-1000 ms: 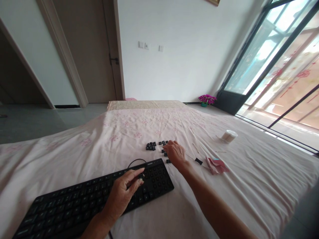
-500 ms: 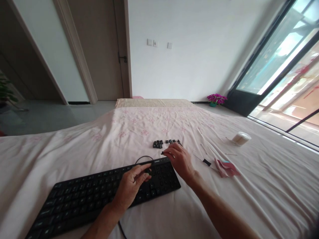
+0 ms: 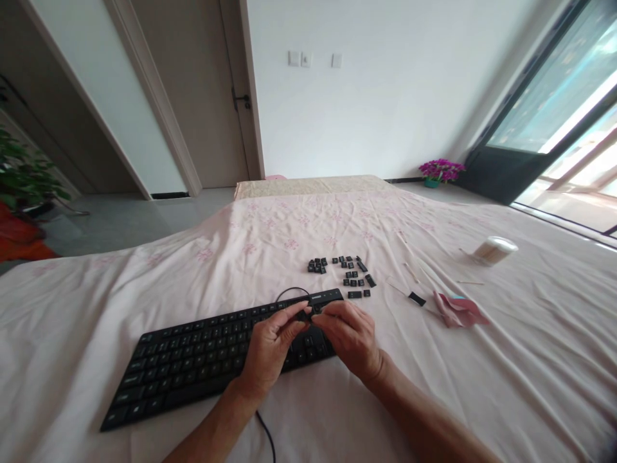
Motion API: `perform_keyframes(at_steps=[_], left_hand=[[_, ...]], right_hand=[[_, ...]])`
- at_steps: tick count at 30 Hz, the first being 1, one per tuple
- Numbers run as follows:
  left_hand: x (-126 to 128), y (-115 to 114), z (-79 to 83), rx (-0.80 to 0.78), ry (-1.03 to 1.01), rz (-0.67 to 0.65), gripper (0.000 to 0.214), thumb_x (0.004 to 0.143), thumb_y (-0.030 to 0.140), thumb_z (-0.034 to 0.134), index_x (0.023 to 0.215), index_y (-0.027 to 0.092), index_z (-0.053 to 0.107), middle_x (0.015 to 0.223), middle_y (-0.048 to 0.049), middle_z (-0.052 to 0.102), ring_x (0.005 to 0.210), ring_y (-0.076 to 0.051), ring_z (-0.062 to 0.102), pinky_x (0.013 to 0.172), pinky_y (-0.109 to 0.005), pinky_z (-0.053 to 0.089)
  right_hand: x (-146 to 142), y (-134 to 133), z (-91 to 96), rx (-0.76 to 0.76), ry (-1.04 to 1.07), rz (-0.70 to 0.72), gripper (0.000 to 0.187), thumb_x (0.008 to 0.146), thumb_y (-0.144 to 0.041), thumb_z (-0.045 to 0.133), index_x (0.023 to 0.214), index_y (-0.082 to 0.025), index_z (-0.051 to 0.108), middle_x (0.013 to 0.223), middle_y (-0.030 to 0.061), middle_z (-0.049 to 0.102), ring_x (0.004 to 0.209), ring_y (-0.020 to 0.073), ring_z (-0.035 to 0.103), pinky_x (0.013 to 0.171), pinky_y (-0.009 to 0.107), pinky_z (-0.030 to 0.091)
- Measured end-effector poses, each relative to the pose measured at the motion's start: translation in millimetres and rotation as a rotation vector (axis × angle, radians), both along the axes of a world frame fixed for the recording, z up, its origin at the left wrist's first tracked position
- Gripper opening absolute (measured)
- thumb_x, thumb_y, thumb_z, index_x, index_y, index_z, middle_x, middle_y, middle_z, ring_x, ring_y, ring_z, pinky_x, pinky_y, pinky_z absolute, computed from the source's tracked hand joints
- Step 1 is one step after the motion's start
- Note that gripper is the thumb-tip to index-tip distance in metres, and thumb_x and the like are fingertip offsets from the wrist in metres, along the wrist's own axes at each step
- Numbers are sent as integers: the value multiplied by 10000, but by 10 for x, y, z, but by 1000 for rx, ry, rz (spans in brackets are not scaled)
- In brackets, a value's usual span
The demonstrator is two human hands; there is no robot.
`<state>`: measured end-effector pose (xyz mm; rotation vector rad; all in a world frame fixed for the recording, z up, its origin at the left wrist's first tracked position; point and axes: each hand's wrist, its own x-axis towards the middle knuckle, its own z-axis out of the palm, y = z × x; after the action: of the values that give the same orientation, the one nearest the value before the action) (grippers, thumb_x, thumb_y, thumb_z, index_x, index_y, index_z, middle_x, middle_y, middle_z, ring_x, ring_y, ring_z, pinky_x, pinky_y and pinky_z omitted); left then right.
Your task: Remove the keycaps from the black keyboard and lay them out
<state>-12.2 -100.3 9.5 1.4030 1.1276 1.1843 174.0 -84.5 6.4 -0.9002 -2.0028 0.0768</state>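
A black keyboard [image 3: 193,360] lies on the pink floral bedsheet [image 3: 434,399] in front of me. Both hands meet over its right end. My left hand [image 3: 272,344] rests on the keys with thumb and fingertips pinched together. My right hand [image 3: 349,334] is beside it, fingers curled in a pinch toward the left hand's fingertips, and a small dark piece shows between the two; I cannot make out which hand holds it. Several loose black keycaps [image 3: 344,273] lie scattered on the sheet just beyond the keyboard.
A thin stick tool with a black tip [image 3: 409,292] and a crumpled pink cloth [image 3: 457,310] lie to the right. A round white container [image 3: 494,251] stands further right, with thin sticks [image 3: 470,281] near it. The keyboard cable [image 3: 292,292] loops behind the keyboard.
My right hand left the loose keycaps and came back over the keyboard's right end, meeting my left hand. The view has shifted, so the keyboard sits more to the centre.
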Motion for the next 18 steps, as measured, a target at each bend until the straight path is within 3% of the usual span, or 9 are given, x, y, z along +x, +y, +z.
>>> perform_keyframes(at_steps=[8, 12, 18], left_hand=[[9, -18, 41, 95, 115, 17, 315, 854, 331, 614, 1139, 214, 680, 1115, -29, 714, 1054, -202, 661, 938, -316, 542], [-5, -28, 31, 117, 181, 19, 334, 862, 345, 600, 1161, 211, 669, 1137, -39, 704, 1075, -211, 651, 949, -328, 534], [-4, -30, 16, 143, 223, 43, 325, 872, 342, 588, 1162, 218, 666, 1148, -43, 698, 1074, -214, 651, 959, -337, 527]], right_hand=[[-141, -23, 14, -244, 384, 95, 24, 803, -221, 713, 803, -242, 725, 810, 22, 611, 752, 152, 600, 673, 276, 506], [-190, -39, 28, -444, 595, 110, 117, 741, -256, 767, 690, -216, 669, 787, 10, 591, 756, 156, 587, 681, 280, 499], [-213, -39, -6, -830, 774, 157, 279, 677, -282, 796, 911, -205, 667, 792, 6, 616, 675, 137, 569, 519, 216, 478]])
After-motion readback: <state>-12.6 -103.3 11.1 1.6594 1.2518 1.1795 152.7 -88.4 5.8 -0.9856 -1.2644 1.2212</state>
